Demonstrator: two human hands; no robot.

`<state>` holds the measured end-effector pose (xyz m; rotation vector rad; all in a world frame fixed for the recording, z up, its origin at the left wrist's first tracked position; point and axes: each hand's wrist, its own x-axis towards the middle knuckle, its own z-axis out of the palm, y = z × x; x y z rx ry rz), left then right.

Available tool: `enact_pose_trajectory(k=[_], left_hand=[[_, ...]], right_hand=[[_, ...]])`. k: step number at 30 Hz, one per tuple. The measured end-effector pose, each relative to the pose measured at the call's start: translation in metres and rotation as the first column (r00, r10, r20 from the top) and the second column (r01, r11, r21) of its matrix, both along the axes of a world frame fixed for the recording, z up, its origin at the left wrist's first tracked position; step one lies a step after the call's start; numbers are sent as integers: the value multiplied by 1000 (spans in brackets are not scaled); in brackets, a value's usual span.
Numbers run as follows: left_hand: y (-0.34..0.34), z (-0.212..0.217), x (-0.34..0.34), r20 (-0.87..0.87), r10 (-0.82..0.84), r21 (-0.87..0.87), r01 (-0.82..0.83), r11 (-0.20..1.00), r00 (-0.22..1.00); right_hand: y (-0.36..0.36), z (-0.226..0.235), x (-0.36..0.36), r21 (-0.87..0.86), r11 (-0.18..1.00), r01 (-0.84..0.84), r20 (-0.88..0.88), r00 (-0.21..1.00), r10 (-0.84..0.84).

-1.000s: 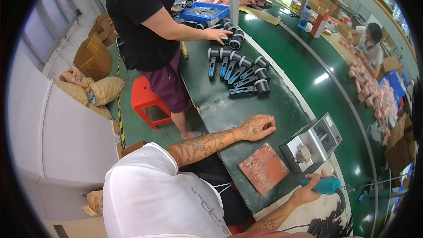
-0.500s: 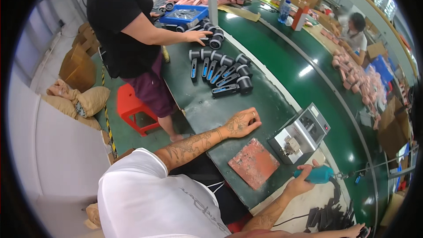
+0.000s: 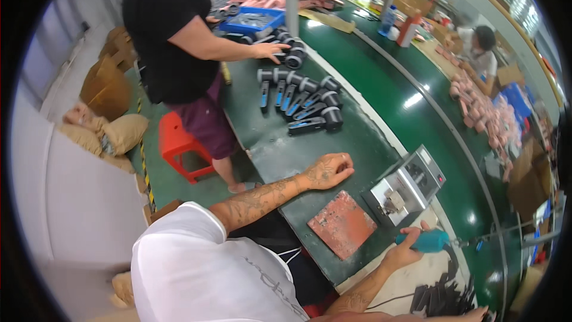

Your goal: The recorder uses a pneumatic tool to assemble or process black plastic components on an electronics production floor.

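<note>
My left hand [image 3: 326, 171] rests on the green table with its fingers loosely curled, and nothing shows in them. Beside it lies a worn reddish square pad [image 3: 342, 225]. My right hand [image 3: 404, 251] is wrapped around a teal electric screwdriver [image 3: 431, 241], held sideways and attached to a cable or cord at its right end. Just beyond that hand stands a silver screw feeder [image 3: 406, 186] with a small metal block at its front. Farther up the table, several black-and-grey handheld devices [image 3: 310, 104] with blue strips lie in a fan.
A person in a black shirt [image 3: 164, 30] reaches over the table's far end, near a blue tray [image 3: 253, 21]. Black strip-like parts [image 3: 441, 292] lie at the lower right, near another person's hand [image 3: 476, 315]. A green conveyor [image 3: 411, 98] runs along the right. A red stool [image 3: 182, 146] stands left.
The view has shifted slightly, so the table things sit a little lower. Both my hands keep their places, and the other person's hand at the lower right has dropped partly out of view.
</note>
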<state>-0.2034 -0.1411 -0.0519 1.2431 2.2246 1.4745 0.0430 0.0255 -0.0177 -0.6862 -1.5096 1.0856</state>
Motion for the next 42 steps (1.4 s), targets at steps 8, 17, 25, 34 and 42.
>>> enact_pose_trajectory(k=[8, 17, 25, 34, 42], left_hand=[[1, -2, -7, -17, 54, 16, -53, 998, 998], [6, -19, -6, -70, 40, -9, -40, 999, 997], [20, -10, -3, -11, -5, -25, 4, 1000, 1000], [14, -15, -6, -23, -14, 6, 14, 1000, 1000], [11, -16, -5, -59, -13, -23, 12, 1000, 998]], right_hand=[[-2, -17, -9, -94, 989, -112, -34, 993, 109], [0, -1, 4, 30, 1000, 0, 81, 997, -2], [4, 14, 7, 119, 992, 35, 37, 999, -39], [-6, 31, 14, 64, 998, -10, 92, 996, 4], [-9, 39, 17, 50, 999, -14, 69, 998, 10]])
